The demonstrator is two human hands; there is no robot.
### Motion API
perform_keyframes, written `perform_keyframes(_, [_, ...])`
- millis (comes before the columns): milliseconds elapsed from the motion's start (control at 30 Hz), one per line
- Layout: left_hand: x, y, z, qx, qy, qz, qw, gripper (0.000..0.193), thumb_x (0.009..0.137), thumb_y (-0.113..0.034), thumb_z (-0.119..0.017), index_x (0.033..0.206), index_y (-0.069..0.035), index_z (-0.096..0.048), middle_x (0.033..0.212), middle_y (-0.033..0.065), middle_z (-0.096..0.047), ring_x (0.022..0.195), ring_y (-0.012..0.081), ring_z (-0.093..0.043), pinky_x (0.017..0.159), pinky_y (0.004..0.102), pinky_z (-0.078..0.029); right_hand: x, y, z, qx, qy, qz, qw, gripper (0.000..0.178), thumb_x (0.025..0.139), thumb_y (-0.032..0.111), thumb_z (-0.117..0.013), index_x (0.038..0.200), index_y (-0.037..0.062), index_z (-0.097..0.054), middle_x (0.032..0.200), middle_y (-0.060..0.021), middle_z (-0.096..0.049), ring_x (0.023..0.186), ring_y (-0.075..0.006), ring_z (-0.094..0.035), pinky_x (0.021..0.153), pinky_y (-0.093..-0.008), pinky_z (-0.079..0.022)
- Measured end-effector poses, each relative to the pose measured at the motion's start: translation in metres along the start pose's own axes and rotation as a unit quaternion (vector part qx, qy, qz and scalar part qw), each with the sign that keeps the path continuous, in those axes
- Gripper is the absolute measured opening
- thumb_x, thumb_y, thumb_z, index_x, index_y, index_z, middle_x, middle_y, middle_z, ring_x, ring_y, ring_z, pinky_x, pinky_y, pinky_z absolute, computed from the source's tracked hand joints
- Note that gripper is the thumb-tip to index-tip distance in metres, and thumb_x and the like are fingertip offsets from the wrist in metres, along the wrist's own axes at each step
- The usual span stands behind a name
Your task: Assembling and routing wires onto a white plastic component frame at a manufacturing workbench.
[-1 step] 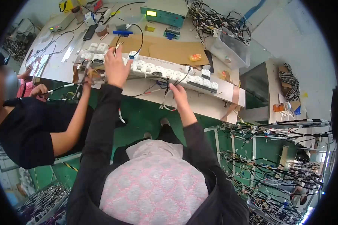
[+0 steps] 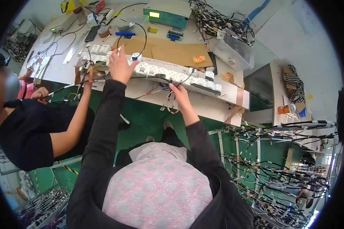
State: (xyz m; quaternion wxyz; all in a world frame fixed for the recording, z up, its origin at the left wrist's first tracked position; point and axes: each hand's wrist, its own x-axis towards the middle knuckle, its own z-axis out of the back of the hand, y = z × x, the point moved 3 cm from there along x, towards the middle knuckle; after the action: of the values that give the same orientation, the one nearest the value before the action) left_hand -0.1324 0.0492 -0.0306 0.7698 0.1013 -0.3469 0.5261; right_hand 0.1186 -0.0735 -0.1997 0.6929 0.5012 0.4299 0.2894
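Observation:
A long test board with a row of white sockets (image 2: 161, 72) runs along the front of the bench. My left hand (image 2: 120, 68) lies over its left part, fingers spread, thumb beside a blue connector (image 2: 135, 58) with a black looped cable (image 2: 145, 36). Nothing shows gripped in that hand, though its fingertips are partly hidden. At the board's near edge, my right hand (image 2: 181, 98) closes thumb and fingers on a dark wire harness (image 2: 169, 88). Its loose white and red ends (image 2: 172, 110) hang below the edge.
At left, a co-worker's hand (image 2: 88, 74) holds wires close to my left hand. Behind the board are cardboard (image 2: 176, 51), a green tester (image 2: 164, 18) and a clear bin (image 2: 235, 51) under tangled cables. A rack of hanging harnesses (image 2: 271, 168) stands at my right.
My left hand has shifted slightly right along the board, and my right hand slightly left with the harness. The co-worker's hand and wires at left have moved a little.

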Motion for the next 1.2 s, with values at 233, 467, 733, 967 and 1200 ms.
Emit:
perform_keyframes(233, [0.002,0.050,-0.114,-0.223,0.250,0.120,0.935,0.064,0.078,-0.048,-0.074,0.115,0.003,-0.065,0.103,0.0238,-0.066,0.098,0.0355,-0.064,0.086,0.0420,-0.050,-0.025,0.130,-0.016,0.044,0.085,0.085,0.992,0.031,0.095,0.029,-0.061,0.071,0.0092,-0.058,0.065,0.0022,-0.056,0.060,-0.0085,-0.051,0.056,-0.0240,-0.038])
perform_keyframes(467, [0.021,0.055,-0.127,-0.217,0.237,0.132,0.938,0.029,0.084,-0.026,-0.070,0.101,-0.002,-0.069,0.093,0.0174,-0.069,0.085,0.0344,-0.066,0.077,0.0403,-0.052,-0.027,0.164,0.055,0.236,0.130,0.038,0.962,0.031,0.102,0.033,-0.050,0.079,0.0141,-0.044,0.061,0.0059,-0.032,0.050,-0.0065,-0.029,0.045,-0.0231,-0.022])
perform_keyframes(733, [-0.003,0.026,0.071,-0.508,-0.067,0.208,0.833,0.012,0.094,-0.009,-0.065,0.098,0.002,-0.063,0.086,0.0023,-0.065,0.071,0.0078,-0.060,0.067,0.0209,-0.048,-0.117,0.227,0.155,0.139,0.187,0.240,0.942,0.028,0.101,0.019,-0.047,0.076,0.0068,-0.047,0.059,0.0028,-0.038,0.049,-0.0068,-0.031,0.045,-0.0248,-0.022])
perform_keyframes(967, [-0.090,-0.004,0.141,-0.308,0.126,0.044,0.942,0.058,0.067,-0.034,-0.086,0.107,0.002,-0.063,0.103,0.0165,-0.063,0.108,0.0354,-0.057,0.102,0.0465,-0.040,-0.198,0.126,0.208,0.056,0.312,-0.104,0.943,0.031,0.094,0.027,-0.057,0.076,0.0032,-0.056,0.059,0.0025,-0.044,0.048,-0.0055,-0.033,0.047,-0.0233,-0.023])
perform_keyframes(1200, [-0.230,0.052,0.056,-0.107,0.623,-0.074,0.772,0.056,0.080,-0.061,-0.065,0.075,-0.005,-0.072,0.063,0.0172,-0.064,0.063,0.0375,-0.065,0.060,0.0470,-0.051,-0.168,0.013,0.230,-0.264,0.052,-0.116,0.956,0.032,0.094,0.035,-0.062,0.091,0.0036,-0.059,0.064,-0.0045,-0.051,0.056,-0.0159,-0.050,0.052,-0.0331,-0.041])
